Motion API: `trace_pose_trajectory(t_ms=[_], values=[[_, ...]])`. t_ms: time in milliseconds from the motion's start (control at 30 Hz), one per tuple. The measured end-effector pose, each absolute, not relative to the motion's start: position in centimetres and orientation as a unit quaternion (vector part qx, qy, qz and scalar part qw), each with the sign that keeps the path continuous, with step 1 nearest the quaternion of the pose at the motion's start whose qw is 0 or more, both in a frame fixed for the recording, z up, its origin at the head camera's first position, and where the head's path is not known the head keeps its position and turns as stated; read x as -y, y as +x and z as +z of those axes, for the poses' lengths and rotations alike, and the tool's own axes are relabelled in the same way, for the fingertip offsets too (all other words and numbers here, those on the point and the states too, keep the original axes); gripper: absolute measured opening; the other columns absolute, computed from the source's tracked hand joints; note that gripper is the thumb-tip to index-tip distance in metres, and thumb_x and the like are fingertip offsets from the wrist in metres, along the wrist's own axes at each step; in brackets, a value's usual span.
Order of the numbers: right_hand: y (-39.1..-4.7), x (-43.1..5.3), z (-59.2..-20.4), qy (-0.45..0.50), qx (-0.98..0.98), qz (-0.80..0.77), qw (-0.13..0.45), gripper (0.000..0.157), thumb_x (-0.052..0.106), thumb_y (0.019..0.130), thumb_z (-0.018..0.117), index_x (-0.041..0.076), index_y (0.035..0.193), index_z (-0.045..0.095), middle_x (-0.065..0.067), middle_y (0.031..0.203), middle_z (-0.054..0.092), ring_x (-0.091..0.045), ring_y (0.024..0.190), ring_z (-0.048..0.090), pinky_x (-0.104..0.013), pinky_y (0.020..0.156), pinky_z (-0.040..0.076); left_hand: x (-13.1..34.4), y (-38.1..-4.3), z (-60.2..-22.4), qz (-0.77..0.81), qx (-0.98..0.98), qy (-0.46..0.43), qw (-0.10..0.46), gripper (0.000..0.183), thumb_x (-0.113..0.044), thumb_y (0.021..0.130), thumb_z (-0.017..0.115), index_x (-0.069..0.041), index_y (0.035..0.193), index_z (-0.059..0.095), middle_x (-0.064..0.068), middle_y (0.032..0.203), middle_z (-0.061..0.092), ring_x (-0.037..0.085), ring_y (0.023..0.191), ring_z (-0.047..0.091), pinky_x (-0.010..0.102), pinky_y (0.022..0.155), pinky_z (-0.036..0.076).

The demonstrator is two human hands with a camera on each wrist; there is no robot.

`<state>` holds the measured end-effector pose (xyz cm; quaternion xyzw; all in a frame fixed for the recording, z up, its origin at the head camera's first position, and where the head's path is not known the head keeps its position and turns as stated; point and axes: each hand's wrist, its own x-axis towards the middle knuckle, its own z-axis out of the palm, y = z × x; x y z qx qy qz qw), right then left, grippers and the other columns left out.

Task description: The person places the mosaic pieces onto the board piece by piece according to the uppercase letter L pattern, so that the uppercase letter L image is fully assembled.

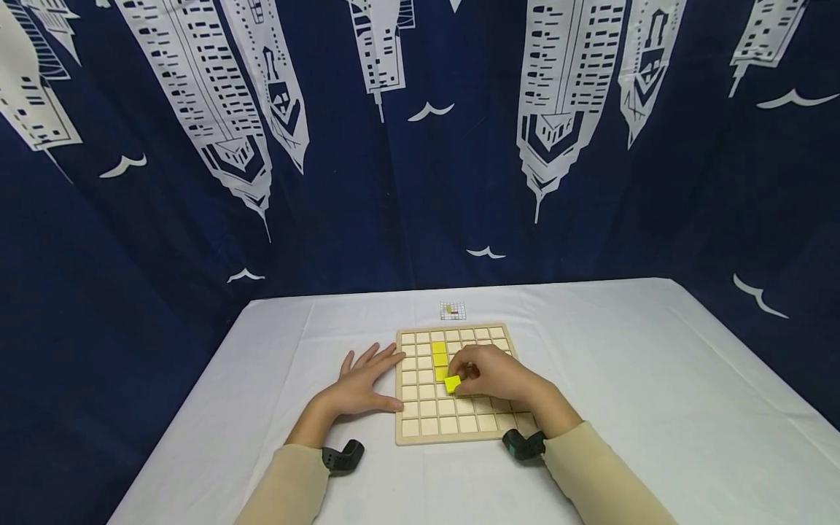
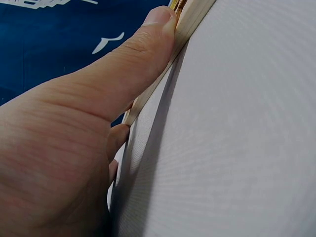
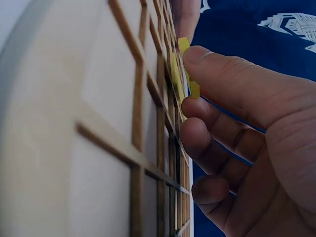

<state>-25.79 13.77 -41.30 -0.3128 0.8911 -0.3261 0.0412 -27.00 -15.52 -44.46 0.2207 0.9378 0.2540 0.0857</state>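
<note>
A square wooden grid board [image 1: 420, 426] lies on the white table. Several yellow square tiles [image 1: 439, 359] sit in one column of its cells, left of the middle. Just over the cells, my right hand [image 1: 495, 373] pinches another yellow tile [image 1: 453, 384] between thumb and index finger; in the right wrist view this tile [image 3: 190, 69] is tilted and apart from the grid. My left hand [image 1: 357, 390] rests at the board's left edge with fingers spread. Its thumb [image 2: 148, 44] touches the wooden rim [image 2: 190, 24] in the left wrist view.
Behind the board lies a small printed card [image 1: 453, 311] with a grid and coloured squares. White cloth [image 1: 630, 350] covers the table. A dark blue curtain [image 1: 407, 197] with white building prints hangs at the back. Both wrists wear black devices [image 1: 343, 457].
</note>
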Motion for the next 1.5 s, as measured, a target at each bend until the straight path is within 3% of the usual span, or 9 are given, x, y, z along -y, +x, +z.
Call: trace_pose_trajectory(t_ms=[1000,1500], values=[[-25.4,-12.5,-41.9,-0.333,-0.892,-0.303,0.025,0.019,0.013,0.08,0.082,0.014,0.095,0.07,0.006,0.079,0.062,-0.003,0.069,0.05,-0.019,0.065,0.045,15.6,-27.1,-44.6,0.248,-0.939,0.222,0.085,0.097,-0.059,0.073,0.081,-0.03,0.155,0.037,0.0,0.168,0.021,0.033,0.158,0.006,0.066,0.122,-0.01],[-25.6,-13.5,-41.2,-0.337,-0.867,-0.355,0.096,0.014,0.006,0.086,0.075,0.013,0.099,0.074,0.006,0.087,0.068,-0.008,0.079,0.059,-0.02,0.073,0.051,15.5,-27.1,-44.6,0.244,-0.941,0.219,0.085,0.097,-0.059,0.073,0.081,-0.03,0.155,0.037,0.001,0.169,0.021,0.034,0.158,0.005,0.067,0.121,-0.01]])
